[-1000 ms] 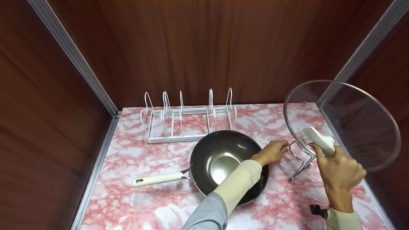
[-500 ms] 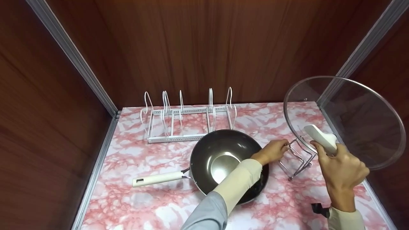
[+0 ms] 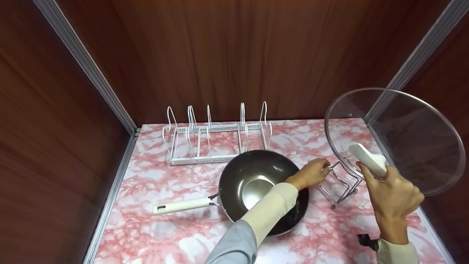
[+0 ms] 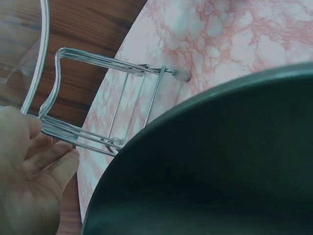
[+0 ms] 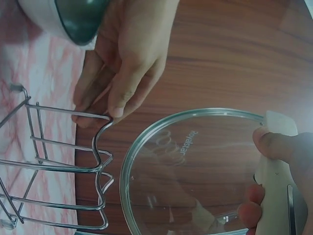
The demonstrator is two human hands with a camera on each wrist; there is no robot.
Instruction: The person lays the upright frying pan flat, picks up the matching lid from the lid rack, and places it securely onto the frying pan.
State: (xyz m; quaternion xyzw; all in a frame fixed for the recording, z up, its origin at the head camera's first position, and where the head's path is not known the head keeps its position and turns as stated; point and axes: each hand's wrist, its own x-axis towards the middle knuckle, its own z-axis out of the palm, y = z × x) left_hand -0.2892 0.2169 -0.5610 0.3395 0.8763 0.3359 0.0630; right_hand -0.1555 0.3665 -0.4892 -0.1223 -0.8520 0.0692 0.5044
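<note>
My left hand (image 3: 309,174) reaches across the dark wok (image 3: 238,176) and pinches a top bend of a small chrome wire lid rack (image 5: 58,168), which stands on the surface right of the wok. In the right wrist view, thumb and fingers meet at the rack's wire. With my right hand (image 3: 394,194) I grip the cream handle (image 3: 368,157) of a large clear glass lid (image 3: 410,139). The lid is held tilted on edge above the rack. Its rim overlaps the rack's wires in the head view; whether they touch, I cannot tell.
Behind the wok stands a white wire rack (image 3: 205,159) with several upright loops. The wok's cream handle (image 3: 183,205) points left. The surface (image 3: 165,238) has a pink marble pattern. Dark wood panels (image 3: 220,55) with metal edge strips enclose it at the back and sides.
The right hand and glass lid have shifted slightly up and to the right since a second ago. The left hand stays at the wire lid rack, and the wok has not moved.
</note>
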